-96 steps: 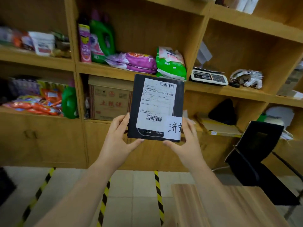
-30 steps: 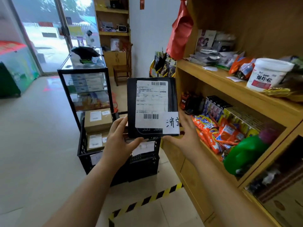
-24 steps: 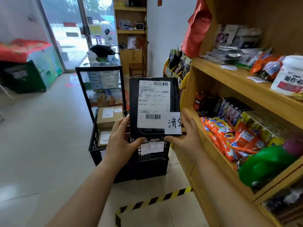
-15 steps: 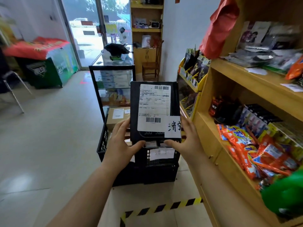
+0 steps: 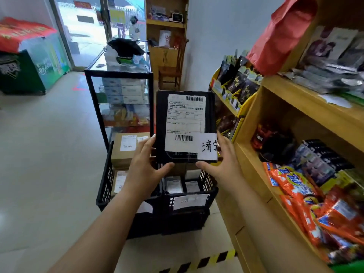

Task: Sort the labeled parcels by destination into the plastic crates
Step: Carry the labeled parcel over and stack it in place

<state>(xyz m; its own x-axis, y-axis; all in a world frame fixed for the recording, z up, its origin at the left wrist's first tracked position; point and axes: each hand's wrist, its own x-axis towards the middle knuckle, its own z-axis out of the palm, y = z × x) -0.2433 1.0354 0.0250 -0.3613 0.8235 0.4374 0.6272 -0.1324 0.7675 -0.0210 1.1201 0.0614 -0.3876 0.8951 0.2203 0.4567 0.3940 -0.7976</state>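
Observation:
I hold a flat black parcel (image 5: 160,123) upright in front of me; it carries a white shipping label and a handwritten destination slip at its lower right. My left hand (image 5: 142,170) grips its lower left edge and my right hand (image 5: 224,164) grips its lower right edge, thumbs under the bottom. Below it on the floor stand two black plastic crates side by side: the left crate (image 5: 106,184) holds brown cardboard parcels (image 5: 126,148), the right crate (image 5: 189,215) holds small parcels and bears a white paper tag on its front.
A wooden shelf unit (image 5: 279,107) full of snack packets runs along the right. A glass display case with a black frame (image 5: 118,95) stands behind the crates. Yellow-black tape (image 5: 206,261) marks the floor in front. Open tiled floor lies to the left.
I turned from the shelf wall toward the crates and have come closer to them; they now sit directly under the parcel. Both hands keep the same hold.

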